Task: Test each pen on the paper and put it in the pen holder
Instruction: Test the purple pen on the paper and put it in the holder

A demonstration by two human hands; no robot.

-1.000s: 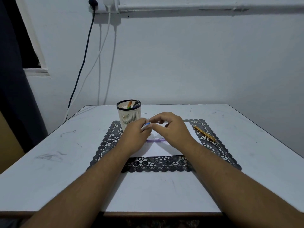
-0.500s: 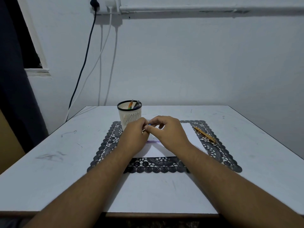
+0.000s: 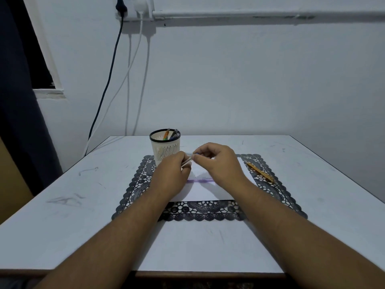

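One pen holder (image 3: pixel 165 148) stood on the table (image 3: pixel 62 205), and every count hung off it. Inside it, three pens (image 3: pixel 171 134) poked above the rim. Just right of the holder, two hands, left hand (image 3: pixel 170 176) and right hand (image 3: pixel 218 163), shared one white pen (image 3: pixel 187 161). Right of the holder lay one sheet of paper (image 3: pixel 208 192) with one purple pen (image 3: pixel 201 180) on it. Far right of the holder, one orange pen (image 3: pixel 260 172). Under the holder, one lace mat (image 3: pixel 277 197).
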